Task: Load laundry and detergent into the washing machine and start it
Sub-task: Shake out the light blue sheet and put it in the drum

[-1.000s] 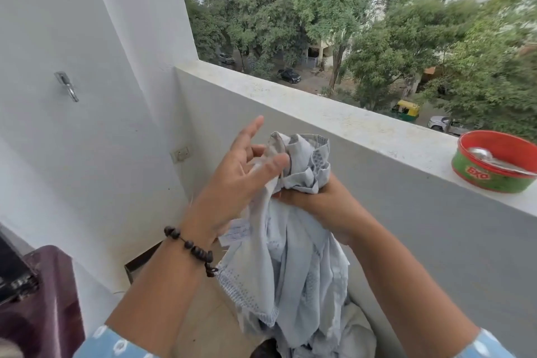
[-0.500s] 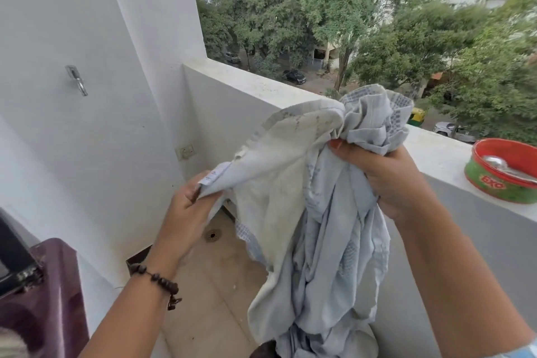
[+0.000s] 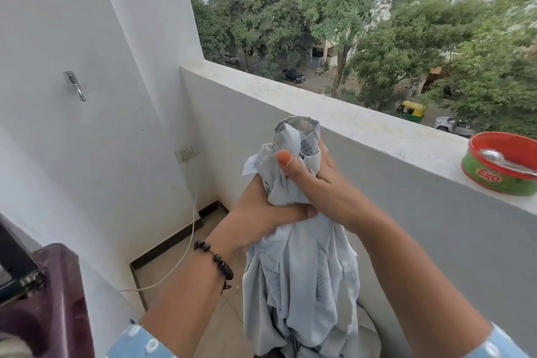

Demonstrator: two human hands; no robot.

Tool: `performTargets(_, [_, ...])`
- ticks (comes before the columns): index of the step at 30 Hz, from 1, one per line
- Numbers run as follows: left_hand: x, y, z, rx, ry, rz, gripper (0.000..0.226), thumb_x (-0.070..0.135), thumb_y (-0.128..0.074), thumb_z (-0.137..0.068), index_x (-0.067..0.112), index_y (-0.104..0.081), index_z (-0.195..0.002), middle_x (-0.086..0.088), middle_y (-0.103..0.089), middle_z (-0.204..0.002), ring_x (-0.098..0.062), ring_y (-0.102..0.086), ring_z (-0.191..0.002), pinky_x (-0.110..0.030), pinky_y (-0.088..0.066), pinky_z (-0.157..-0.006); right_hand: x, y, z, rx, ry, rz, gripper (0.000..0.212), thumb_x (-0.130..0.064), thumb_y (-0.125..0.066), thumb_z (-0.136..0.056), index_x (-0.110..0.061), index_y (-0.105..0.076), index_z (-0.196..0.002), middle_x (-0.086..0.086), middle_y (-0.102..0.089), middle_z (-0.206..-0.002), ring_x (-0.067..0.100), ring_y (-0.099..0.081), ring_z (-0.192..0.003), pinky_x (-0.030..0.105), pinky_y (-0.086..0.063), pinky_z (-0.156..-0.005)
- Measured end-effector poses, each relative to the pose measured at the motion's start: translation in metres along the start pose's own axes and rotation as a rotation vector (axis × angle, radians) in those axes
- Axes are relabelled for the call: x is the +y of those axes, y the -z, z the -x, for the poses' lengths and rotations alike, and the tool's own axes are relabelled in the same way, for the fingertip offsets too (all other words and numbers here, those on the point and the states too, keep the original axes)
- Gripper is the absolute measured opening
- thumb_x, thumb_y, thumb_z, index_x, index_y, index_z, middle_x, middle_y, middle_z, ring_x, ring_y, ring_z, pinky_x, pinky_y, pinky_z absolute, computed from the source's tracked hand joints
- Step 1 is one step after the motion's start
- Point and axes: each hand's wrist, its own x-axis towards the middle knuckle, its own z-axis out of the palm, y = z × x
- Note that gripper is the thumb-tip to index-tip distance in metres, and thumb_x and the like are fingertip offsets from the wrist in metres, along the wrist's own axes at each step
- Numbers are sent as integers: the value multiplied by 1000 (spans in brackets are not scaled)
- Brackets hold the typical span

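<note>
Both hands hold one pale grey-blue garment (image 3: 299, 285) up in front of the balcony parapet (image 3: 377, 136); the right hand (image 3: 316, 183) is curled round the bunched top of the cloth, thumb with an orange-painted nail pressed across the front and fingers wrapped behind; the left hand (image 3: 261, 209) grips the same bunch from below and to the left, its fingers closed round the fabric just under the right hand, the two hands touching. A folded collar-like edge sticks up above the right hand, and a small white label (image 3: 250, 167) pokes out to the left of the bunch; the rest of the garment hangs straight down in loose folds to the bottom edge of the view — its lower end is out of sight. A dark beaded bracelet (image 3: 216, 260) circles the left wrist, and both forearms end in light blue sleeves with white spots.

At the lower left corner stands the maroon top of the washing machine (image 3: 55, 299), only partly in view — well apart from the cloth. A thin white cord (image 3: 186, 253) trails along the tiled floor by the wall; a wall socket (image 3: 185, 152) and a metal tap (image 3: 75, 86) sit on the white wall. On the parapet at the right rests a red-and-green tub (image 3: 499, 171) with a metal spoon (image 3: 505, 161) lying in it.
</note>
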Motion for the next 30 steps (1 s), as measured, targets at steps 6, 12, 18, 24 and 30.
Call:
performTargets(6, [14, -7, -11, 309, -25, 383, 45, 2, -75, -70, 4, -65, -114, -17, -74, -103, -35, -72, -97, -50, -58, -84, 42, 4, 18, -236, -90, -265, 116, -57, -76, -64, -48, 2, -150, -28, -30, -149, -8, -39, -133, 27, -37, -111])
performTargets(12, [19, -22, -21, 357, 74, 777, 43, 5, -76, -66, 10, -65, -107, -7, -71, -85, -20, -71, -79, -33, -58, -67, 68, -66, 39, -10, -133, -389, 58, -6, -83, -74, -28, -60, -123, -12, -71, -113, 3, -66, -106, 22, -55, -84])
performTargets(18, [15, 18, -11, 519, -6, 620, 79, 16, -78, -72, 16, -44, -142, -10, -65, -127, -26, -66, -113, -50, -51, -99, 83, -37, 24, 79, -254, -163, 25, -19, -67, -65, 1, -62, -80, 8, -62, -74, 20, -60, -71, 34, -47, -63])
performTargets(24, [29, 68, 7, 654, -202, -13, 121, 43, -82, -73, 40, 9, -153, -1, -12, -164, -2, -21, -144, -35, -27, -116, 74, 3, 6, -135, -371, 523, 13, -18, -63, -73, -6, -59, -77, 9, -66, -81, 25, -59, -72, 34, -46, -61])
performTargets(30, [4, 14, 11, -195, -227, -1046, 147, 62, -82, -59, 45, 41, -138, 11, 20, -162, -5, 25, -146, -51, 9, -121, 43, -14, 0, -283, -250, 897, 14, -28, -60, -75, -17, -52, -77, 1, -59, -74, 28, -55, -72, 29, -41, -60])
